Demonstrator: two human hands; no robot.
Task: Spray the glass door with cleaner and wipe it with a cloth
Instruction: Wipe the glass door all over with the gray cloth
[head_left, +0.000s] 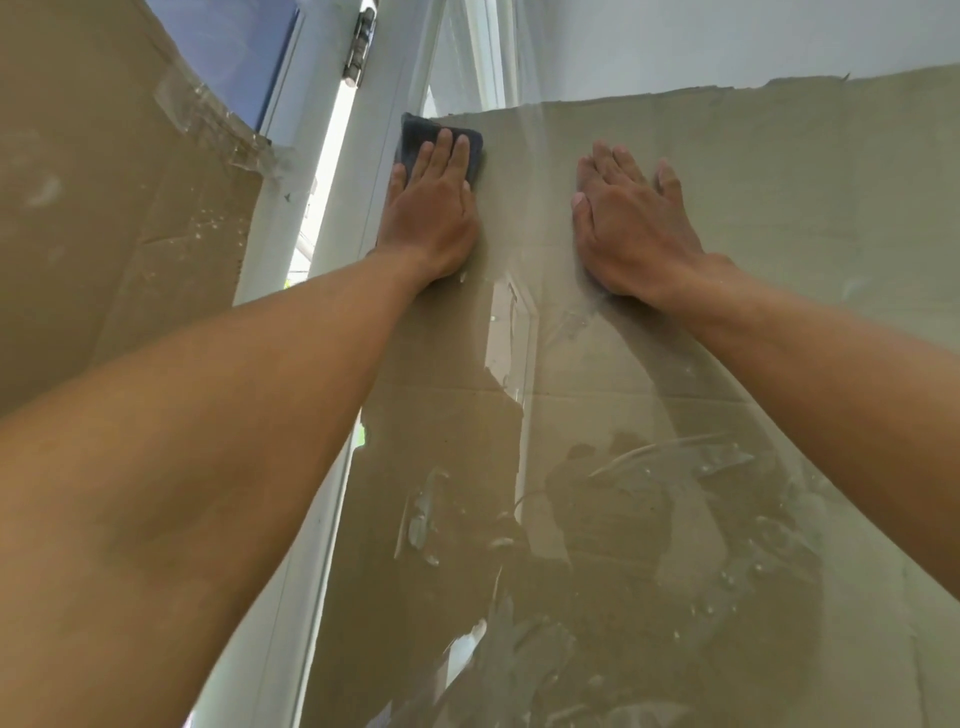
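The glass door (727, 171) fills the middle and right of the head view, with brown cardboard behind the pane and wet streaks and droplets low down. A dark grey cloth (415, 136) lies flat on the glass beside the door's white frame (358, 171). My left hand (431, 213) presses on the cloth with its fingers stretched out, covering the cloth's lower part. My right hand (628, 223) rests flat on the bare glass to the right, fingers spread, holding nothing. No spray bottle is in view.
A second pane at the left is backed by cardboard (104, 208) with clear tape along its top edge. A metal hinge (358, 47) sits high on the frame. A bright narrow gap runs down beside the frame. White wall shows above the cardboard at the right.
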